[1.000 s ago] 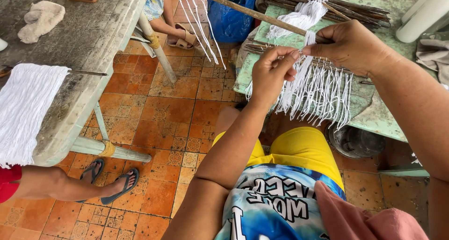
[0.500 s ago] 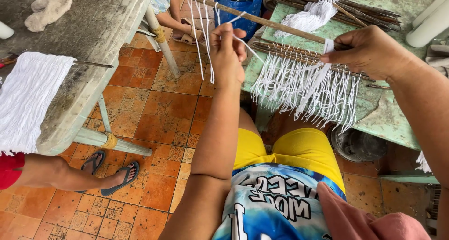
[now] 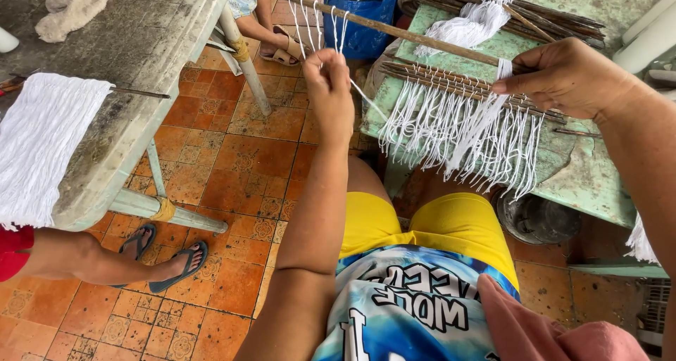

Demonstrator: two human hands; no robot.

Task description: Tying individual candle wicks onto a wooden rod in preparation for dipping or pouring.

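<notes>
White cotton fringe (image 3: 39, 146) is draped over the edge of a grey concrete table (image 3: 134, 58), far left of the long wooden stick (image 3: 394, 30). A beige cloth (image 3: 70, 5) is laid on that table, left of the stick's near end. Another person's foot in a dark sandal (image 3: 176, 266) is seen on the orange floor tiles (image 3: 232, 171), well below and left of the stick.

Left hand (image 3: 329, 93): raised just below the stick's left part, fingers pinched shut on a white string (image 3: 366, 97) that is looped over the stick. Other white loops (image 3: 306, 23) are hung from the stick just left of it.

Blue bag (image 3: 362, 13): behind the stick, near its middle.

Bundle of thin sticks with white fringe (image 3: 458, 115): laid on a green table (image 3: 591, 171), directly below the stick's right half.

Right hand (image 3: 567, 76): closed around the stick's right end, thumb and forefinger pressing a white string bundle (image 3: 501, 72) against it. A loose white tassel (image 3: 468, 27) is lying just beyond the stick.

Dark bucket (image 3: 536, 217): under the green table, below the right end of the stick.
</notes>
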